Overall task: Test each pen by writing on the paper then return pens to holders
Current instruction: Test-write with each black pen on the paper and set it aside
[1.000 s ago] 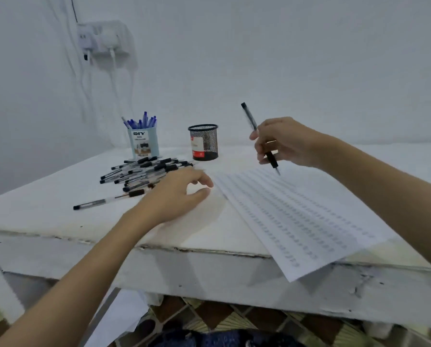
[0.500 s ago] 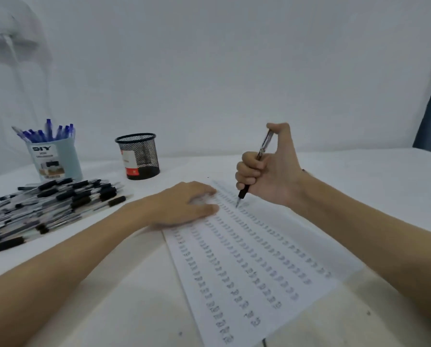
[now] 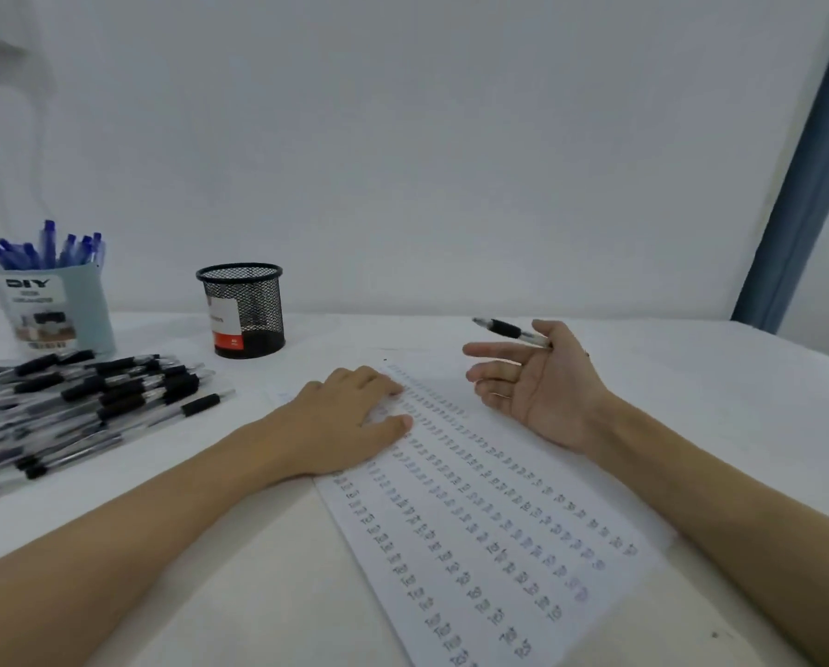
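Holding a pen [image 3: 511, 332] just right of centre frame, above the top end of the paper [image 3: 499, 522]: right hand [image 3: 537, 382], palm turned leftward. Pinched the pen only between thumb and the root of the forefinger; kept the other fingers straight and spread, gripping nothing. Slim pen, clear plastic barrel, black rubbery grip sleeve near the tip, tip aimed left and lying almost level, clear of the sheet.

Half a second before, gripped that pen upright in a curled fist with the tip down at the paper; since then opened up, tipped the pen over sideways and lifted it off the writing. Left hand [image 3: 349, 426] unchanged: pressed flat, fingers relaxed and extended, on the sheet's upper left corner at centre frame.

Thin white paper, laid at a slant from centre to lower right, covered in diagonal rows of small handwritten marks, mostly dark, a few bluish at the lower right. Smooth matt white table [image 3: 691, 402]. At left centre, a round black wire-mesh holder [image 3: 244, 305], open weave, white-and-red label, with no pens showing above its rim. At the far left, a pale blue cylindrical holder [image 3: 61, 310] printed "DIY", packed with blue pens [image 3: 46, 247] standing upright. Below it, a loose heap of black-gripped pens [image 3: 90, 402] lying on the tabletop. Plain white wall behind; a blue curtain [image 3: 797, 185] down the right edge.
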Demonstrator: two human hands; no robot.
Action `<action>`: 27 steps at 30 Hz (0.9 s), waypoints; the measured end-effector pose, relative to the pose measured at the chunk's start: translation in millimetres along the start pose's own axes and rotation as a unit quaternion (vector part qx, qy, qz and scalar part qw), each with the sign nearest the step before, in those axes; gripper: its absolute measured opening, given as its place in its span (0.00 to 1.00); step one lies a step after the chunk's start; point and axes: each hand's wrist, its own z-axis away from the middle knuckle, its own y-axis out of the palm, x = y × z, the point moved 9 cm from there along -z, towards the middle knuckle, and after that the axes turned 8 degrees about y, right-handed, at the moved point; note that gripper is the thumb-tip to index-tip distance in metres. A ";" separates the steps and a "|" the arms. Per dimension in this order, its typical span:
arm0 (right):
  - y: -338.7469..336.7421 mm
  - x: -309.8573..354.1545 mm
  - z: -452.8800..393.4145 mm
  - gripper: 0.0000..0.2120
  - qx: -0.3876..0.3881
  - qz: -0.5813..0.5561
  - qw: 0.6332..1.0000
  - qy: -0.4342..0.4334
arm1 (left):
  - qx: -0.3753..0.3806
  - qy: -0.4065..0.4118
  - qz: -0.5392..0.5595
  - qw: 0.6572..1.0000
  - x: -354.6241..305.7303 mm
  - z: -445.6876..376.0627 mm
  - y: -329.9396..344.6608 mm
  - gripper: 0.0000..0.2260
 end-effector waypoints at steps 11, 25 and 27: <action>8.5 10.9 -1.9 0.15 -0.208 0.237 0.944 -0.095 | 0.003 0.101 -0.035 0.994 -18.5 -31.2 -14.3 0.14; 12.8 15.1 -9.8 0.22 -0.168 0.390 0.891 -0.160 | -0.072 0.119 0.176 0.975 -15.4 -30.4 -7.3 0.20; 11.8 15.7 -9.6 0.22 -0.176 0.401 0.884 -0.164 | -0.065 0.110 0.183 0.975 -12.6 -30.3 -4.2 0.19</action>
